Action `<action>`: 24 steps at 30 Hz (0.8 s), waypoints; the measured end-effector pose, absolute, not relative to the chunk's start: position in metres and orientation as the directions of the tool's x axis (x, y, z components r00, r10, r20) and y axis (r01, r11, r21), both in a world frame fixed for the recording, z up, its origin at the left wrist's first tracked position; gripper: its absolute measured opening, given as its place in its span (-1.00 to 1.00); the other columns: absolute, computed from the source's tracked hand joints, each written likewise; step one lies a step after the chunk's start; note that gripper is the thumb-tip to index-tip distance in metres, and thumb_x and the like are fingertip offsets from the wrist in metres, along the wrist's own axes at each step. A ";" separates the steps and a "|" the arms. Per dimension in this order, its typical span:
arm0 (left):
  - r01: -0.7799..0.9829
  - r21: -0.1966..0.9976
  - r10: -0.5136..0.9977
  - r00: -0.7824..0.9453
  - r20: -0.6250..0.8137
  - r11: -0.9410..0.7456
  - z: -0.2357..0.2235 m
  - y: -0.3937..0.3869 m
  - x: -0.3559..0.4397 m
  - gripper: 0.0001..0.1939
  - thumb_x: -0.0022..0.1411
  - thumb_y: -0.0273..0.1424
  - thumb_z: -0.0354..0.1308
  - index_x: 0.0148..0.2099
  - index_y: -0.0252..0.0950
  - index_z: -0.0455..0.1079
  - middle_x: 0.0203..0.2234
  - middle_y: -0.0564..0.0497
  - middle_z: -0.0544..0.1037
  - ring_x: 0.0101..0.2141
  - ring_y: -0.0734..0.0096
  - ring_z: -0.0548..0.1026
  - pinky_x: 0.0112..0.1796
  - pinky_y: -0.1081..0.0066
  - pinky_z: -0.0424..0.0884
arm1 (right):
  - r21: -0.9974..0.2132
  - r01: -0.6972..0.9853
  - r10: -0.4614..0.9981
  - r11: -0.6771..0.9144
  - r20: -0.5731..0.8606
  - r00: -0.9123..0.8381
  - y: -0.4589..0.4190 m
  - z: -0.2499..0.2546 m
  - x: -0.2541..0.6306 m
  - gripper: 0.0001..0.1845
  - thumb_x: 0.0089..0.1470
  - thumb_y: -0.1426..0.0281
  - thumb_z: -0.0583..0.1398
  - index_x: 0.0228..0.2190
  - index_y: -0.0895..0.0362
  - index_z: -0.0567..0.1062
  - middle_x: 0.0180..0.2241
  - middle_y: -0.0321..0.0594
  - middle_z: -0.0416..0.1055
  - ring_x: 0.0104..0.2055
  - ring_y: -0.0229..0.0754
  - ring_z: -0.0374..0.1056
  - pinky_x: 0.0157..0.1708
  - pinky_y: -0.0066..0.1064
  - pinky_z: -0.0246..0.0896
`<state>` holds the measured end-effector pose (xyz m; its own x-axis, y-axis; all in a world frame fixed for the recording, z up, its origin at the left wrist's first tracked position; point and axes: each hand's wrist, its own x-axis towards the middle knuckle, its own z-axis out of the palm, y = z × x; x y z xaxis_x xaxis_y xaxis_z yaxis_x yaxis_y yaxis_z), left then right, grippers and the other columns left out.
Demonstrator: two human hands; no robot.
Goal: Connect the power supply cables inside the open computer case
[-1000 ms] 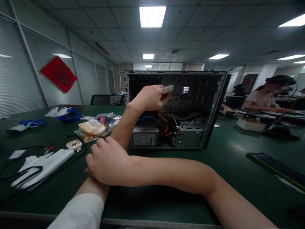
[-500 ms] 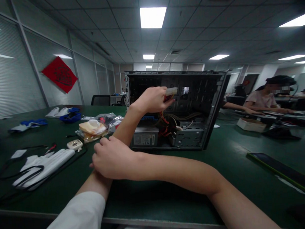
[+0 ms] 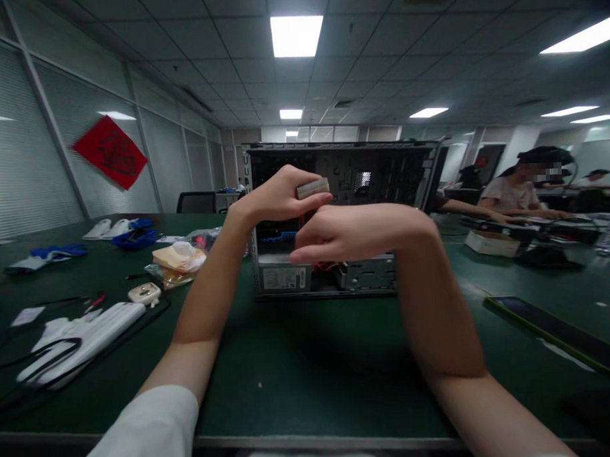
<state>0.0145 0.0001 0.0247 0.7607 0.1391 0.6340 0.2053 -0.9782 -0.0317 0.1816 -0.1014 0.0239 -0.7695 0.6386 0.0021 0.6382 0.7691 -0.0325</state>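
Observation:
In front of the opened computer case (image 3: 332,147), my left hand (image 3: 281,192) grips a white multi-pin power connector (image 3: 313,187) between thumb and fingers. Orange and yellow wires run down from it. My right hand (image 3: 348,230) is just below and to the right, its fingers curled inward at the cable; what they hold, if anything, is hidden behind them. The metal power supply (image 3: 285,278) with a label sits at the lower left inside the case. A metal drive cage (image 3: 371,274) is at the lower right.
On the left lie a white power strip (image 3: 89,343) with black cords, a white plug adapter (image 3: 144,294), bagged items (image 3: 179,259) and blue-white gloves (image 3: 135,236). To the right are a phone-like black slab (image 3: 559,329), a white box (image 3: 491,243) and a seated person (image 3: 506,191).
My right hand has left my left forearm and moved up and right to the cable. My left hand with the connector has shifted slightly left. The view has turned a little.

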 end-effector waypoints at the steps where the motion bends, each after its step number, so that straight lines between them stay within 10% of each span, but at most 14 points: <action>1: 0.215 -0.059 0.127 0.753 0.645 -0.975 0.026 0.000 0.014 -0.62 0.40 -0.16 0.18 -0.34 -0.36 0.50 -0.58 0.08 0.43 -0.53 0.54 0.28 -0.48 0.46 0.16 | -0.052 0.685 0.683 0.727 -0.050 -0.729 -0.095 0.029 0.196 -0.43 0.43 0.04 0.09 -0.34 0.23 0.61 -0.41 -0.15 0.56 -0.44 -0.21 0.37 -0.41 -0.36 0.12; 8: 0.242 -0.249 0.001 0.720 0.694 -0.938 0.030 0.004 0.007 -0.71 0.35 -0.21 0.22 -0.13 -0.35 0.56 -0.39 -0.02 0.61 -0.41 0.46 0.49 -0.36 0.46 0.33 | -0.275 0.758 0.790 0.591 0.008 -0.613 -0.034 0.027 0.239 -0.41 0.29 -0.05 0.16 -0.15 0.24 0.61 -0.23 -0.04 0.63 -0.20 -0.05 0.53 -0.20 -0.33 0.34; 14: 0.279 -0.334 -0.072 0.662 0.746 -0.901 0.030 0.009 0.006 -0.70 0.34 -0.26 0.21 0.00 -0.34 0.58 -0.20 -0.11 0.70 -0.22 0.31 0.64 -0.17 0.36 0.47 | -0.546 0.353 0.485 0.760 0.114 -0.867 0.008 0.004 0.216 -0.63 0.32 0.20 0.19 -0.15 0.26 0.62 -0.12 -0.02 0.64 -0.06 -0.09 0.53 0.01 -0.28 0.39; 24: 0.385 -0.416 -0.109 0.612 0.783 -0.824 0.033 0.012 -0.004 -0.67 0.37 -0.17 0.16 -0.11 -0.33 0.59 -0.29 -0.11 0.67 -0.25 0.25 0.62 -0.19 0.29 0.48 | -0.788 0.175 0.481 0.590 0.168 -0.861 0.011 -0.003 0.221 -0.51 0.26 0.00 0.32 -0.23 0.22 0.66 -0.26 -0.09 0.68 -0.29 -0.17 0.58 -0.10 -0.34 0.49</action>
